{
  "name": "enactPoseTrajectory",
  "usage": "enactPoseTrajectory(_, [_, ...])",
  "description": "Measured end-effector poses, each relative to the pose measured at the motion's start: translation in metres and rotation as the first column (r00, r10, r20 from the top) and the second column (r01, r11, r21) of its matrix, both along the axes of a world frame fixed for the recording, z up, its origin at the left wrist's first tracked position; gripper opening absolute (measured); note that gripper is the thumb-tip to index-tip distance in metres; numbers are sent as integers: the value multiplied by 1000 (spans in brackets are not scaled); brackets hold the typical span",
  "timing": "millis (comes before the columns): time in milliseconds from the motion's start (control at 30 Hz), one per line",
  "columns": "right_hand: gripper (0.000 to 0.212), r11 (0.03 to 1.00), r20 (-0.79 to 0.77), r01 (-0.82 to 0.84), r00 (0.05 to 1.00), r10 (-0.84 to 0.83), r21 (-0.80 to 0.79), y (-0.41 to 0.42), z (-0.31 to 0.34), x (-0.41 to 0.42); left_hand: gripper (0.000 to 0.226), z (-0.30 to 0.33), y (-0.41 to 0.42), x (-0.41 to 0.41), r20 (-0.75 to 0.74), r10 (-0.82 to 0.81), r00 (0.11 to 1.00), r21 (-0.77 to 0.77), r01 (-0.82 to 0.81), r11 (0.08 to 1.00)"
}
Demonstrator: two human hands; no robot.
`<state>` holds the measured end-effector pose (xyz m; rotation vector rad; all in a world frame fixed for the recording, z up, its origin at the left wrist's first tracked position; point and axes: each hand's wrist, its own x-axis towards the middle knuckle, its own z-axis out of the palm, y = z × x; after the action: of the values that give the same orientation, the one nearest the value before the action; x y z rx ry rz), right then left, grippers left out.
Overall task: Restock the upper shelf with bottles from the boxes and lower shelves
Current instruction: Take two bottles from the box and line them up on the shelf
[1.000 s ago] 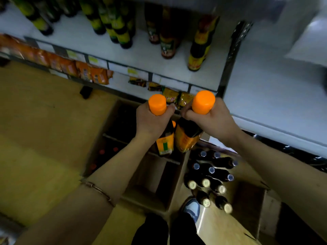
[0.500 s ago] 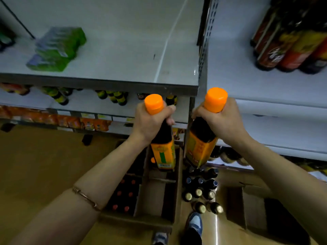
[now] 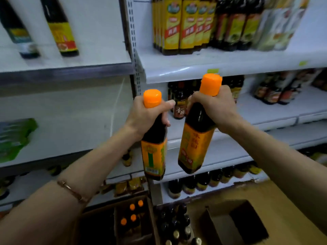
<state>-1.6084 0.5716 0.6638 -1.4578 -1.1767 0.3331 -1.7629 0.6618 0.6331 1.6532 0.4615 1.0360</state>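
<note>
Two dark glass bottles with smooth orange plastic caps and orange-yellow labels, held in the air before the white metal shelving: left bottle [image 3: 154, 147] upright, neck gripped by the left hand [image 3: 146, 115]; right bottle [image 3: 196, 138] tilted, neck gripped by the right hand [image 3: 215, 106]. Upper shelf [image 3: 221, 68], glossy white, carries square yellow-labelled bottles [image 3: 185, 25]. Brown cardboard box [image 3: 134, 221] of orange-capped bottles on the floor below.

place: shop | evidence: white shelves [image 3: 230, 68] of sauce bottles [image 3: 187, 23], price tags [image 3: 212, 70]
</note>
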Motion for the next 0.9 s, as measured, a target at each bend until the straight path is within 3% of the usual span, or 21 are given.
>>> enactPoseTrajectory(500, [21,907,-44,413,911,-411,82,-208,77,199,36,89,-145,265,-19,-461,887,-5,461,888])
enactPoseTrajectory(633, [36,873,-49,483,876,-480,74,-269,86,265,35,97,-200,349,-41,-557,829,-2,557,830])
enactPoseTrajectory(767, [21,816,-58,570,821,-567,99,-330,99,327,34,107,-258,429,-53,-610,790,30,612,790])
enactPoseTrajectory(900, [21,779,-36,616,787,-616,116,-381,106,381,34,118,-306,499,-23,-655,755,-6,655,755])
